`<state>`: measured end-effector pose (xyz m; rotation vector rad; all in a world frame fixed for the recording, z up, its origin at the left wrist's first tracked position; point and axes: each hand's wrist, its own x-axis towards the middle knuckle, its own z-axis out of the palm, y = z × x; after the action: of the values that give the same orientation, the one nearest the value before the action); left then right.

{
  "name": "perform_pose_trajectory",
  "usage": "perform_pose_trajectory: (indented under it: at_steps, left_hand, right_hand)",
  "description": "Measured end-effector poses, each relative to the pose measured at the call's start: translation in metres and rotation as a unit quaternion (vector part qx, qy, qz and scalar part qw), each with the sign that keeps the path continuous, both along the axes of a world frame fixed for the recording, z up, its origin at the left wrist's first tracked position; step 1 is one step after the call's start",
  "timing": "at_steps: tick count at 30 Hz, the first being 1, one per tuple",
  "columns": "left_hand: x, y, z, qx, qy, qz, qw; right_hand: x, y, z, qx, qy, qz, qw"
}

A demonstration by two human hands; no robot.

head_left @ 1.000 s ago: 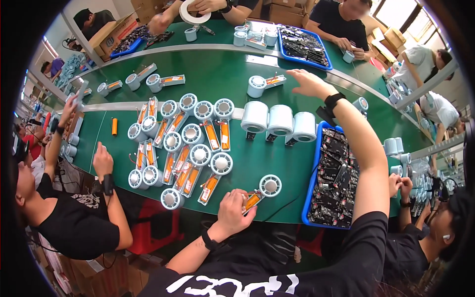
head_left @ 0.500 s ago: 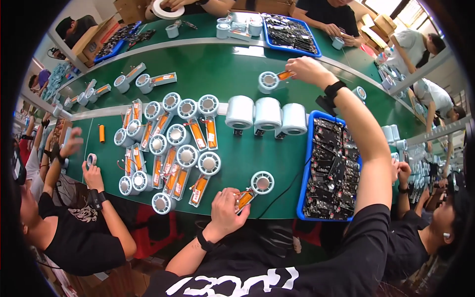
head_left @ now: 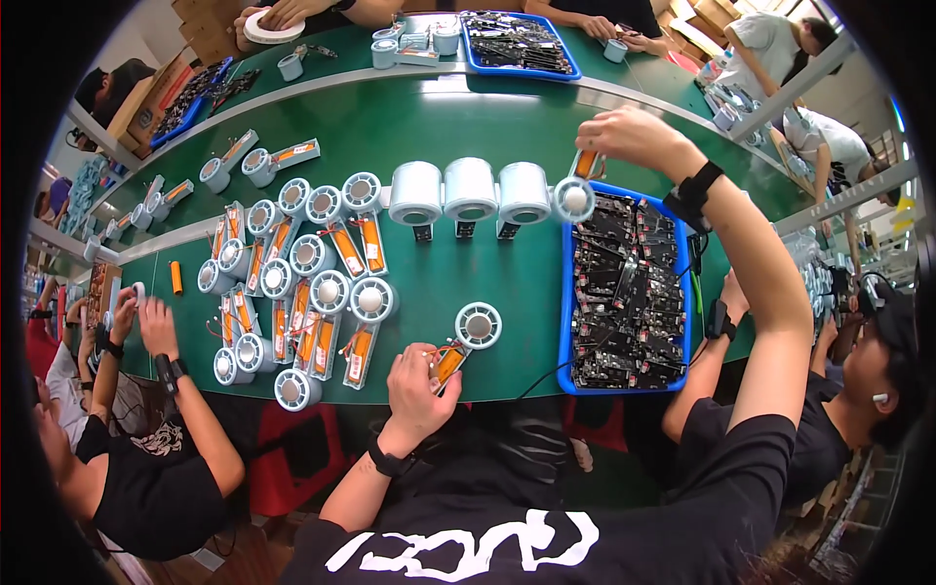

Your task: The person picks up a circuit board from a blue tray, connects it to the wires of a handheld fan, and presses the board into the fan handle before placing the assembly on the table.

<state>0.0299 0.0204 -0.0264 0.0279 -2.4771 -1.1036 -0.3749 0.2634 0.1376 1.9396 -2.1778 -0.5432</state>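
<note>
My left hand (head_left: 421, 392) is closed on the handle of a light-blue handheld fan (head_left: 478, 326) at the front edge of the green table. An orange battery and thin wires show in that open handle; the round head points away from me. My right hand (head_left: 632, 136) reaches far out and pinches the handle of another fan (head_left: 573, 200). That fan hangs head toward me by the far left corner of a blue tray (head_left: 624, 387) full of black circuit boards. Three larger pale-blue cylinders (head_left: 470, 190) stand in a row to its left.
Left of my hands lies a cluster of similar fans (head_left: 311, 255) with exposed batteries. A loose orange battery (head_left: 175, 278) lies farther left. More fans (head_left: 257, 166) rest on the far strip. A black cable (head_left: 546, 382) runs beside the tray. Co-workers sit on both sides and opposite.
My right hand has drawn its fan nearer from the far strip to the tray's corner. My left hand keeps hold of its fan. The whole view has shifted a little.
</note>
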Motion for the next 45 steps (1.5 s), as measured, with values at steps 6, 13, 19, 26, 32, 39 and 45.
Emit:
perform_pose_trajectory:
  at_steps: [6,13,19,26,32,39,45]
  left_hand:
    - [0.002,0.001,0.001,0.0,-0.01,0.001,1.0]
    - [0.001,0.003,0.001,0.008,-0.006,0.008,1.0]
    - [0.002,0.001,-0.002,0.008,-0.011,0.006,1.0]
    - [0.001,0.001,0.004,0.019,-0.024,-0.023,0.999]
    - [0.002,0.005,0.012,0.132,-0.066,-0.068,0.987]
    - [0.001,0.027,-0.006,0.156,-0.01,-0.02,0.987]
    - [-0.007,0.032,-0.006,0.193,-0.024,-0.029,0.981]
  right_hand:
    - [0.046,-0.024,-0.027,0.013,-0.058,0.062,0.996]
    - [0.053,-0.019,-0.068,-0.074,-0.135,0.114,0.981]
    - [0.083,-0.006,-0.077,-0.121,-0.161,0.038,0.979]
    - [0.159,0.036,-0.033,-0.06,-0.239,-0.235,0.94]
    - [0.197,0.034,-0.048,-0.096,-0.247,-0.298,0.917]
    - [0.199,0.038,-0.058,-0.161,-0.277,-0.252,0.913]
    - [0.19,0.039,-0.058,-0.153,-0.276,-0.263,0.912]
